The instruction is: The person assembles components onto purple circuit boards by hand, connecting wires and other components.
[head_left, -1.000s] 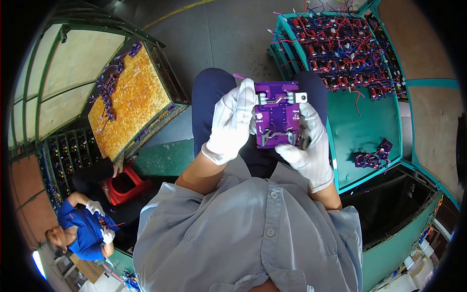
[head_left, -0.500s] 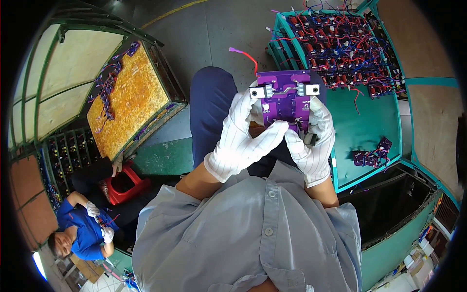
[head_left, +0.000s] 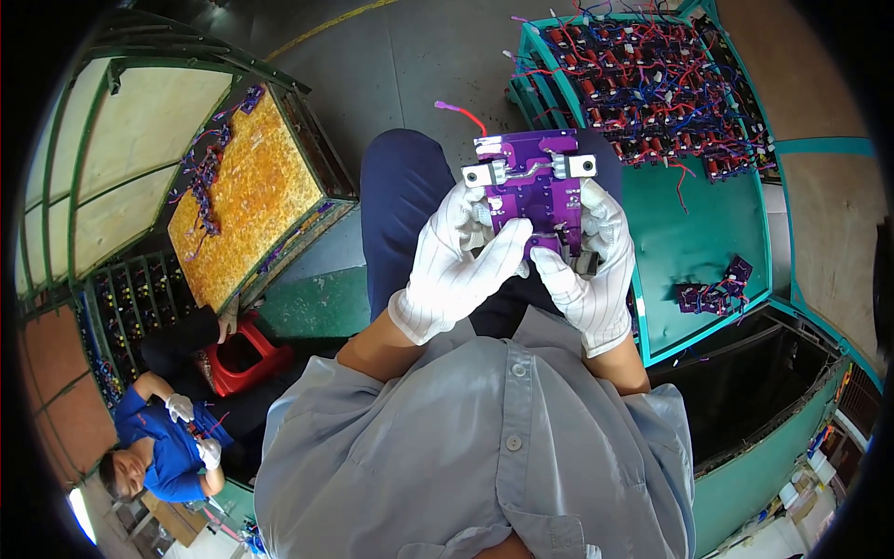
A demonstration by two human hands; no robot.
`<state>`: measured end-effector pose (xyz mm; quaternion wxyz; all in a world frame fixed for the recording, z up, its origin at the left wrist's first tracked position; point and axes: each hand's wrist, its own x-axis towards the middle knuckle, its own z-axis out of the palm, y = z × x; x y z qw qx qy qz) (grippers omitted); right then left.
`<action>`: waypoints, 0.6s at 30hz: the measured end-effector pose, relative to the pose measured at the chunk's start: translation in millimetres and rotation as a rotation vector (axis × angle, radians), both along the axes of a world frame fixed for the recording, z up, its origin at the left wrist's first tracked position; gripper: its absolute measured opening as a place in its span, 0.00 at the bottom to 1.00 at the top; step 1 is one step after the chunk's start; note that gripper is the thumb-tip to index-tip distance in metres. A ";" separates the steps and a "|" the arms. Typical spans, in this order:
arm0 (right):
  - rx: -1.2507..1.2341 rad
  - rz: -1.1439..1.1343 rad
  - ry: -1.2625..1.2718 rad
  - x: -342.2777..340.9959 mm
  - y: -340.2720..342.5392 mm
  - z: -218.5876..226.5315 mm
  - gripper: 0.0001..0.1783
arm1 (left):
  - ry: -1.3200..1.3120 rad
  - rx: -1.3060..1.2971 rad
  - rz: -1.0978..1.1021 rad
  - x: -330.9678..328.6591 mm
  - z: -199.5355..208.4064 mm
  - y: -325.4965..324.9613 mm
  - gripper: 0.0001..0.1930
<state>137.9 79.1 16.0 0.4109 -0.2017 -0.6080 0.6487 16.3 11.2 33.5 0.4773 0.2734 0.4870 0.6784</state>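
Observation:
Between my two gloved hands I hold a purple circuit board [head_left: 537, 191] above my knees. It carries a white metal piece near each side, joined by a bent metal strip, and a red wire [head_left: 466, 115] sticks out at its upper left. My left hand [head_left: 466, 256], in a white striped glove, grips the left edge, its thumb at the lower part of the board. With its thumb close to the left one, my right hand [head_left: 596, 270] closes on the right edge. Fingers behind the board are hidden.
At the upper right, a teal rack [head_left: 559, 79] bears many wired boards. Two or so purple boards [head_left: 715, 291] lie on the green table [head_left: 670, 252]. To the left stands a yellow-brown board-topped stand [head_left: 261, 177] with wired parts. A co-worker [head_left: 168, 438] sits near a red stool [head_left: 247, 359].
Both hands have shifted slightly left with the circuit board, which now sits a little lower at its top edge. My thumbs have moved a bit apart.

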 end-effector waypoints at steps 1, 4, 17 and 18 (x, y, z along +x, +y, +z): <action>0.006 -0.008 -0.009 0.0 0.1 0.5 0.34 | -0.011 -0.020 -0.017 -0.5 1.8 -0.5 0.21; 0.020 0.017 -0.010 3.9 3.1 0.9 0.33 | 0.122 0.069 -0.058 -3.2 -3.0 -3.2 0.21; -0.567 -0.006 0.088 3.5 8.0 7.5 0.25 | -0.054 -0.005 -0.015 -7.9 -8.1 1.1 0.10; -0.579 0.046 0.098 5.6 10.1 9.6 0.24 | -0.044 0.033 -0.031 -11.0 -14.1 0.7 0.10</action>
